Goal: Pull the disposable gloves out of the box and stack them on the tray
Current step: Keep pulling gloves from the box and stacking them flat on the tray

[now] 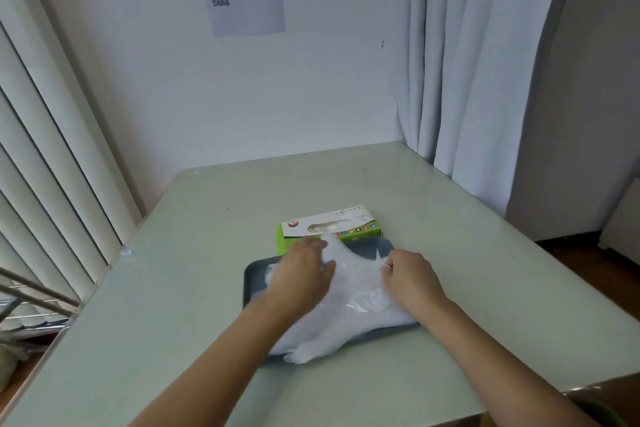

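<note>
Head view: pressing the gloves [349,308] flat on the tray [252,274] with straight left fingers [313,246], pinching a film edge with curled right fingers [390,265]. Likely to cling and lift with either release; could slide off nearward. Just beyond the fingertips, box [329,226]: print unreadable.

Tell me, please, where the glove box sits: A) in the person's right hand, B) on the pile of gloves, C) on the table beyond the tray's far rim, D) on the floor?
C: the green glove box stands on the table just beyond the far rim of the grey tray.
</note>
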`<state>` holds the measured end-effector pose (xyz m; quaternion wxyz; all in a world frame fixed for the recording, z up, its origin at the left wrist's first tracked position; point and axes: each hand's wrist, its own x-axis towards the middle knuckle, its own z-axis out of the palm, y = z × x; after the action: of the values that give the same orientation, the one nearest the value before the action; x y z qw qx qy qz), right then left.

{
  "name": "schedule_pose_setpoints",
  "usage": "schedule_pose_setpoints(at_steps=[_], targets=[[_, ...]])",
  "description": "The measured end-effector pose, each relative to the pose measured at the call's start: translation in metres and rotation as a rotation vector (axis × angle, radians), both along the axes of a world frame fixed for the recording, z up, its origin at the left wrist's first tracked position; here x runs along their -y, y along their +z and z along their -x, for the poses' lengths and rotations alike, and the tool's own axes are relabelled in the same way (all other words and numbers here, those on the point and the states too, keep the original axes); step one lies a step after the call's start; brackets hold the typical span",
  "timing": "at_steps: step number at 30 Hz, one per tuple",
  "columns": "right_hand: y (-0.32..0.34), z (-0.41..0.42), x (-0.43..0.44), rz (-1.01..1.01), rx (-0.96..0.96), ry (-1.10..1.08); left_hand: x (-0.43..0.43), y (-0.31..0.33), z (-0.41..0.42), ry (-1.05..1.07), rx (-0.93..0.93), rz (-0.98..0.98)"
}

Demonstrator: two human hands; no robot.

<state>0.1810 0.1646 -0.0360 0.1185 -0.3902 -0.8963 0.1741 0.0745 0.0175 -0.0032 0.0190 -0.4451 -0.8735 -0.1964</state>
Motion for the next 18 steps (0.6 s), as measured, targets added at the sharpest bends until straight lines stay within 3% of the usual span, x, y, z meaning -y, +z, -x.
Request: schedule_pose_setpoints(at_steps=[5,11,15,18], targets=[[-0.002,0.001,0.003,-0.047,0.017,0.004,-0.011,-0.023,-0.030,-0.255,0.026,0.282],[0.002,-0.001,-0.001,0.000,-0.018,0.031,-0.011,-0.045,-0.029,-0.198,0.140,0.446],[0.011,-0.006,0.012,-0.204,-0.245,0.024,-0.011,-0.047,-0.029,-0.194,0.143,0.431],[0.012,-0.005,0.028,-0.253,-0.478,0.215,-0.010,-0.051,-0.028,-0.200,0.138,0.406]])
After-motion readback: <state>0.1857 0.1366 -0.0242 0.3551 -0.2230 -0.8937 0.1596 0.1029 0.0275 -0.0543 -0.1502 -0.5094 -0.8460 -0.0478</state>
